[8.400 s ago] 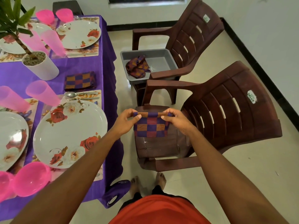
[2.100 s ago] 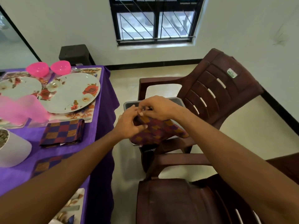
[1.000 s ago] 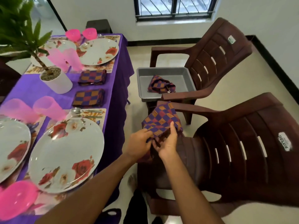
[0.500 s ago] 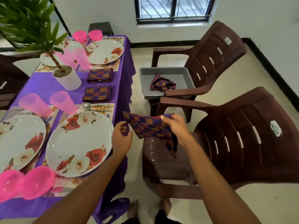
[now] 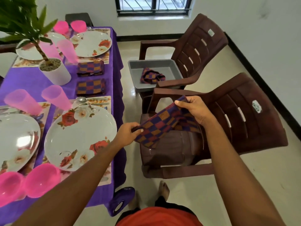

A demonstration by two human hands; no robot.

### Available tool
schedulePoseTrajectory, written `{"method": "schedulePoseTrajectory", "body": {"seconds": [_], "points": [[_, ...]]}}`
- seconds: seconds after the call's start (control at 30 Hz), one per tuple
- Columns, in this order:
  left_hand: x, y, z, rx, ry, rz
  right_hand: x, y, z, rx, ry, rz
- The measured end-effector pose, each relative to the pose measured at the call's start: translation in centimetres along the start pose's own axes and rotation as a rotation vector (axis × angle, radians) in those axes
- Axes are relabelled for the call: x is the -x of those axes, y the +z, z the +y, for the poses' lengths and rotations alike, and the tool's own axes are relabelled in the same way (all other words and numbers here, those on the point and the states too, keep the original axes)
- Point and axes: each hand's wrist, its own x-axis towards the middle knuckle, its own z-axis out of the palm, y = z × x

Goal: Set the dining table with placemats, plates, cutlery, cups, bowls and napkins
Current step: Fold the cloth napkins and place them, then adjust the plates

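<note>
1. Left hand (image 5: 128, 132) is pinching the near corner of the checked napkin (image 5: 162, 126), thumb on top and fingers curled under the cloth.
2. Right hand (image 5: 195, 111) is gripping the far edge of the same napkin, thumb and fingers closed on the cloth, and is sitting higher than the left.
3. Checked napkin is hanging stretched and tilted between both hands, in the air over the seat of the near chair (image 5: 244, 119), just beside the table edge. Its lower corner is drooping toward the seat; cannot tell if it is touching.
4. Gray tub (image 5: 162, 65) is sitting on the seat of the far chair (image 5: 195, 46), with a crumpled napkin (image 5: 152, 75) lying inside.
5. Far folded napkin (image 5: 90, 68) and near folded napkin (image 5: 91, 88) are lying flat on the purple tablecloth (image 5: 32, 79), one behind the other.
6. Flowered plate (image 5: 79, 137) is resting on a placemat (image 5: 105, 175), with a spoon (image 5: 81, 99) lying just beyond it and a pink cup (image 5: 55, 97) standing near.
7. Two pink bowls (image 5: 40, 180) are sitting side by side at the near table edge.
8. White plant pot (image 5: 55, 72) is standing mid-table.
</note>
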Motion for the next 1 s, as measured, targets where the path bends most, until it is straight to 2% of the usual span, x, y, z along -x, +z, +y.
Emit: {"method": "schedulePoseTrajectory", "body": {"seconds": [0.07,0.13,0.23,0.4,0.5,0.6,0.67,0.77,0.83,1.0], "points": [[0.3,-0.5,-0.1,0.023,-0.016,0.036,0.4,-1.4,0.9,0.127,0.003,0.115],[0.1,-1.3,0.0,0.073,-0.034,0.074,1.3,-2.3,2.0,0.147,0.005,0.227],[-0.3,-2.6,0.6,0.147,-0.019,0.088,2.6,-3.0,4.1,0.015,-0.015,0.319],[-1.2,-4.3,1.8,0.379,-0.128,0.104,4.6,-2.5,6.2,-0.212,0.009,0.324],[-1.6,-4.3,2.1,0.532,-0.209,0.130,4.6,-1.4,7.5,-0.281,0.028,0.498],[-1.6,-3.2,2.8,0.593,-0.288,0.204,4.4,0.1,8.8,-0.183,0.044,0.732],[-1.5,-2.3,3.5,0.609,-0.324,0.293,4.7,1.2,9.1,-0.151,0.041,0.826],[-1.2,-0.9,4.6,0.564,-0.286,0.342,5.2,3.3,9.1,-0.193,0.002,0.823],[-0.7,-0.2,5.4,0.513,-0.234,0.336,5.2,4.3,9.5,-0.139,-0.026,0.838],[0.1,0.4,6.5,0.610,-0.259,0.388,5.8,4.6,10.2,-0.064,-0.020,0.930]]}}
